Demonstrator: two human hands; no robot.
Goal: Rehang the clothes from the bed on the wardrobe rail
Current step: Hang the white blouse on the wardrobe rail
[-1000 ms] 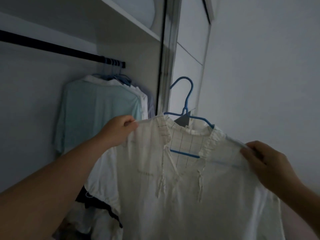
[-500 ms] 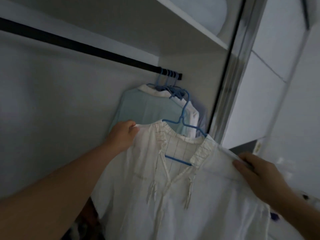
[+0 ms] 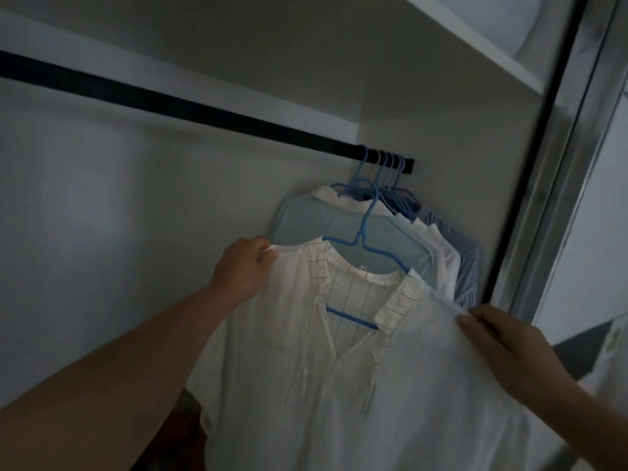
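both hands (image 3: pixel 244 266) (image 3: pixel 503 338) hold white shirt (image 3: pixel 356 385), blue hanger (image 3: pixel 363 239) hook up toward rail (image 3: pixel 204 112)

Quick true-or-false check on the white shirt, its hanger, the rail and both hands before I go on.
1. Both hands hold the white shirt at its shoulders. True: left hand, right hand.
2. Its blue hanger is already hooked on the rail. False: the hook sits below the rail.
3. Hung clothes crowd the rail's right end. True.
4. The nearest hung garment is dark red. False: it is a pale teal top.
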